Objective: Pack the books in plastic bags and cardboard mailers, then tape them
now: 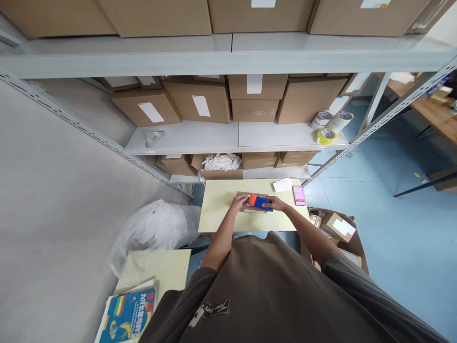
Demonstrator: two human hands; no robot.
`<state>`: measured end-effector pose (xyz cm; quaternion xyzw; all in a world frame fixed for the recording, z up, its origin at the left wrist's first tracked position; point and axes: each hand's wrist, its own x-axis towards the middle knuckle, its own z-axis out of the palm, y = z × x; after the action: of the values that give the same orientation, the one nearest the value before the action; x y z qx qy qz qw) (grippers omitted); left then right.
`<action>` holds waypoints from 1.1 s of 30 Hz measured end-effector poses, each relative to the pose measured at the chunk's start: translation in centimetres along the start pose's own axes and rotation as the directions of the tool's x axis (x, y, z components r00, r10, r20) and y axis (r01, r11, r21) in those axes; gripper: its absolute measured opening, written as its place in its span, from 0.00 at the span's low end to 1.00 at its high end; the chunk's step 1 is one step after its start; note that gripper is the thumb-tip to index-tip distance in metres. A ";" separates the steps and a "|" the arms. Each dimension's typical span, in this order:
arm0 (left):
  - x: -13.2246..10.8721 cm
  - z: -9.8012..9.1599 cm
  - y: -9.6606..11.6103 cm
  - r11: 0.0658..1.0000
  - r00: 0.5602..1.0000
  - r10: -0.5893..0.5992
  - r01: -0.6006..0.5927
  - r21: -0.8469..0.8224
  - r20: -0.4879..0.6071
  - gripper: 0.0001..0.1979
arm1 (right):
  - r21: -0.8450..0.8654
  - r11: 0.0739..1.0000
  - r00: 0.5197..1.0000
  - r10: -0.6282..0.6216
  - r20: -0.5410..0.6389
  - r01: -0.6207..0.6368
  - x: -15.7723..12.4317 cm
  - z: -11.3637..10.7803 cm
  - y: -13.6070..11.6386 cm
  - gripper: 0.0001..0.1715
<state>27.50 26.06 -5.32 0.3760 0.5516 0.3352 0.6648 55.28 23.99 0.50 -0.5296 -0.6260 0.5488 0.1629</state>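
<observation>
A small cardboard box (255, 210) lies on the pale yellow tabletop (217, 216) in front of me. Above it, my right hand (275, 203) grips a blue-and-orange block-like object (263, 203) by its blue end; its exact kind is too small to make out. My left hand (238, 204) is closed at the left side of the box, its fingertips close to the object's orange end. Part of the box is hidden under the object and my fingers.
White papers (282, 185) and a pink item (299, 195) lie at the table's right. Metal shelving (200, 136) behind holds cartons and tape rolls (325, 136). A large box of packages (339, 227) stands right; a white plastic bag (157, 224) and a book (130, 314) are left.
</observation>
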 end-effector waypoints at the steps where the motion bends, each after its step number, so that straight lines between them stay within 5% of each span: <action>1: 0.0 0.1 0.1 1.000 1.000 0.003 -0.003 -0.001 -0.003 0.28 | -0.001 1.000 1.000 -0.003 0.000 0.003 0.0 0.0 0.0 0.31; 14: 0.1 0.4 1.2 0.991 0.963 0.073 -0.040 0.131 -0.258 0.03 | -0.267 0.962 0.994 0.035 -0.100 -0.061 1.2 0.6 -1.0 0.33; 25: 1.4 -9.1 2.3 0.965 0.900 0.082 0.037 0.261 -0.429 0.02 | -0.330 0.931 0.987 0.144 -0.066 -0.158 1.2 -1.2 -1.8 0.35; 33: 3.1 -9.6 0.5 0.923 0.904 -0.008 0.172 0.345 -0.428 0.01 | -0.459 0.861 0.975 0.214 -0.067 -0.220 3.1 -0.5 -4.0 0.34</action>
<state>18.55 30.26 -7.46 0.3888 0.7520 0.2649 0.4618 52.59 27.48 2.95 -0.6240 -0.6740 0.3945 -0.0267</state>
